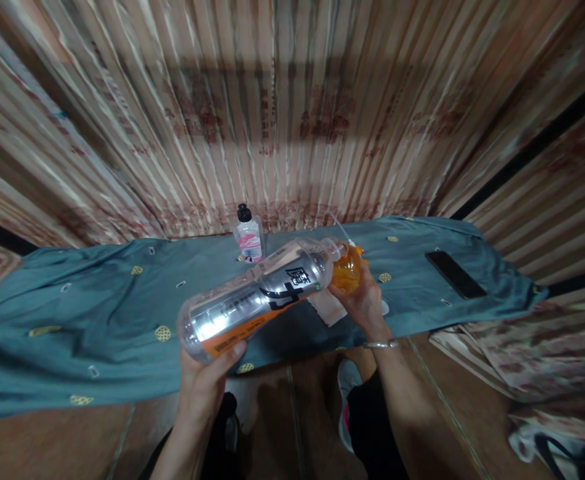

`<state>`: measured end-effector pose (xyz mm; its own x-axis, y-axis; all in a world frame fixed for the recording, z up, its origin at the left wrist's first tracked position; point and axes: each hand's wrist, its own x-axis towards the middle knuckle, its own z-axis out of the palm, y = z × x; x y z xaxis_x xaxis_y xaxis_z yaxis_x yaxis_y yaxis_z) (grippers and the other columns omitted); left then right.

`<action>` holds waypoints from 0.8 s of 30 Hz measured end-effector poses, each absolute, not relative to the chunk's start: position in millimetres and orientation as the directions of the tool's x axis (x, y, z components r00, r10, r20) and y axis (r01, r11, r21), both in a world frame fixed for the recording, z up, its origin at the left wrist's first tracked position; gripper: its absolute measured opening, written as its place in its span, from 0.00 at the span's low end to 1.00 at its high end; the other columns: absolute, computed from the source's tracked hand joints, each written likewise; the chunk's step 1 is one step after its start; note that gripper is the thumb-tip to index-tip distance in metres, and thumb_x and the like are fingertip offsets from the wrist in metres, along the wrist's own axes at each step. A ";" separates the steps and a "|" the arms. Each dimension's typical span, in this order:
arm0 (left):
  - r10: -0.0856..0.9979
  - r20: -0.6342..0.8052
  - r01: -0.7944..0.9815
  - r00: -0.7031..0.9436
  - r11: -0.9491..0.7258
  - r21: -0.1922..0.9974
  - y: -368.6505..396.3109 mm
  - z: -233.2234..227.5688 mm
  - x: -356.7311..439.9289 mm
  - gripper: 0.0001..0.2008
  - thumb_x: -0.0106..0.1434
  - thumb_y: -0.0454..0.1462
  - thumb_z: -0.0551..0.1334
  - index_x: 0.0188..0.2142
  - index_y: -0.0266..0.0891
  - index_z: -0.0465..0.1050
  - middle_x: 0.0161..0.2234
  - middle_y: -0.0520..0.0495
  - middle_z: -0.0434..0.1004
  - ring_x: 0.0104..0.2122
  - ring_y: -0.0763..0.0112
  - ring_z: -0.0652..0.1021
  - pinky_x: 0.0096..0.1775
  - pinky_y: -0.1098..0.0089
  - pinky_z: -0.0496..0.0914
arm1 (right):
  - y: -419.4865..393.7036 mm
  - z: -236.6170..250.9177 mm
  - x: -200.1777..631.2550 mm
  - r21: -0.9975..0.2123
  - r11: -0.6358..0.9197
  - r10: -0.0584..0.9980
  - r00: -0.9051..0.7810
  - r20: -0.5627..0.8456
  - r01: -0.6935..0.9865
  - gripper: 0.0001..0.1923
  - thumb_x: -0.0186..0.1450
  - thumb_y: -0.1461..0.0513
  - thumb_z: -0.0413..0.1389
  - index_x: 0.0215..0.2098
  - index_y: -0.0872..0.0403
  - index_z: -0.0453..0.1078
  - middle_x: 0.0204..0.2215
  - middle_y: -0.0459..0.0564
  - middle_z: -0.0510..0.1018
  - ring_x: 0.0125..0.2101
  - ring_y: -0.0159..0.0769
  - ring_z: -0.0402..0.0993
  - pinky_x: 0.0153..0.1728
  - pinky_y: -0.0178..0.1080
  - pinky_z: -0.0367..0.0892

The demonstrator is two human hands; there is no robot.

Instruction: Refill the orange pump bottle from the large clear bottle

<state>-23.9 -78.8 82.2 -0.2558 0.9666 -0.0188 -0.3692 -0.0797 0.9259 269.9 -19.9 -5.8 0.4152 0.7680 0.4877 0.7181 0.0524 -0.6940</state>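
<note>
A large clear plastic bottle [257, 293] with an orange-and-black label lies almost on its side in the air above the table's front edge. My left hand [207, 377] grips its base. Its open neck points right, at a small orange bottle [347, 267]. My right hand [365, 303] is closed around that small orange bottle, which has a thin white nozzle sticking up. The two bottle mouths meet or nearly meet; I cannot tell whether they touch.
A teal cloth [97, 313] with small gold motifs covers the table. A small pink-labelled bottle with a black cap [248, 237] stands at the back. A dark phone [455, 273] lies at the right. A white paper [325, 307] lies under my right hand. Striped curtains hang behind.
</note>
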 end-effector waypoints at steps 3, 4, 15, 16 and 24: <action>0.967 -0.014 -0.366 -0.253 -0.082 0.927 -78.8 83.8 -23.2 0.44 0.41 0.38 0.84 0.59 0.51 0.77 0.54 0.46 0.85 0.52 0.49 0.85 0.52 0.57 0.82 | -20.2 -4.9 269.6 -0.698 0.064 0.770 0.410 0.489 0.713 0.46 0.60 0.46 0.70 0.70 0.56 0.66 0.58 0.65 0.84 0.58 0.59 0.83 0.59 0.59 0.79; 0.967 -0.011 -0.359 -0.256 -0.084 0.930 -78.7 83.7 -23.1 0.43 0.41 0.38 0.84 0.58 0.51 0.77 0.54 0.46 0.85 0.51 0.50 0.85 0.52 0.58 0.82 | -20.3 -4.6 269.6 -0.698 0.067 0.771 0.408 0.490 0.713 0.46 0.60 0.47 0.70 0.70 0.55 0.66 0.58 0.65 0.84 0.59 0.59 0.83 0.59 0.59 0.79; 0.965 0.011 -0.332 -0.261 -0.100 0.938 -77.2 81.4 -24.8 0.42 0.41 0.38 0.84 0.57 0.50 0.78 0.52 0.47 0.85 0.46 0.59 0.84 0.52 0.62 0.80 | -19.2 -8.3 270.8 -0.686 0.065 0.750 0.418 0.512 0.725 0.47 0.58 0.44 0.71 0.69 0.56 0.67 0.59 0.65 0.84 0.57 0.58 0.84 0.58 0.59 0.80; 0.965 0.014 -0.325 -0.262 -0.102 0.940 -77.2 81.7 -24.9 0.42 0.41 0.38 0.84 0.57 0.50 0.78 0.52 0.47 0.85 0.47 0.59 0.84 0.52 0.62 0.81 | -19.2 -8.6 270.8 -0.686 0.066 0.750 0.417 0.513 0.725 0.47 0.58 0.44 0.71 0.69 0.56 0.67 0.59 0.65 0.84 0.57 0.58 0.84 0.58 0.59 0.81; 0.965 -0.016 -0.337 -0.263 -0.076 0.938 -78.4 85.0 -24.2 0.44 0.40 0.38 0.85 0.58 0.52 0.77 0.51 0.49 0.86 0.47 0.56 0.85 0.51 0.60 0.82 | -20.5 -7.1 271.1 -0.687 0.058 0.756 0.418 0.505 0.724 0.47 0.58 0.46 0.72 0.69 0.55 0.67 0.59 0.64 0.84 0.56 0.57 0.85 0.57 0.59 0.81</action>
